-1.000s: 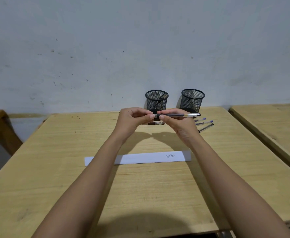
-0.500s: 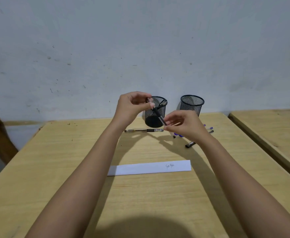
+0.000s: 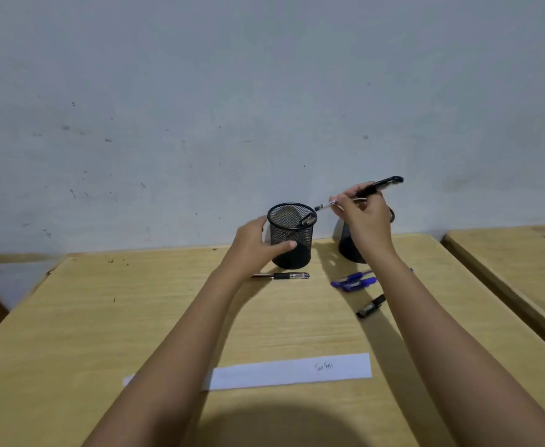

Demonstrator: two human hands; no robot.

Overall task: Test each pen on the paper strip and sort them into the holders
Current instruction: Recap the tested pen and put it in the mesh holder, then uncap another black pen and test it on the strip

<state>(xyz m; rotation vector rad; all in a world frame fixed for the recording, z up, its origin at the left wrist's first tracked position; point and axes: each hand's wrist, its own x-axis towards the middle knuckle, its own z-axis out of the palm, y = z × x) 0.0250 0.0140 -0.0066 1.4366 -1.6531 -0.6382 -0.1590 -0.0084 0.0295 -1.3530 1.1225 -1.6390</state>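
While the left hand (image 3: 258,245) curls thumb and fingers round the left holder (image 3: 298,258), bracing it on the table (image 3: 135,317), we note the right hand (image 3: 366,222) pinching a black pen (image 3: 388,182). The pen is in the air and slanted, its lower end just short of that holder's rim. One pen (image 3: 307,220) already leans inside. The right holder (image 3: 350,251) sits mostly hidden behind the right hand.

The paper strip (image 3: 290,371) lies near us, with scribbles towards its right end. Loose on the table are a second black pen (image 3: 280,276), blue pens (image 3: 355,280) and a short black piece (image 3: 371,306), possibly a cap; we cannot tell.

Risks as we judge them:
- The slant is shallow. If let go early, the pen may strike the rim and skid off across the table.
- The leaning pen crosses the opening and could deflect the incoming one.
- The right forearm hangs over the blue pens; a low withdrawal could sweep them.
- If the short piece is this pen's cap, the pen goes in uncapped.
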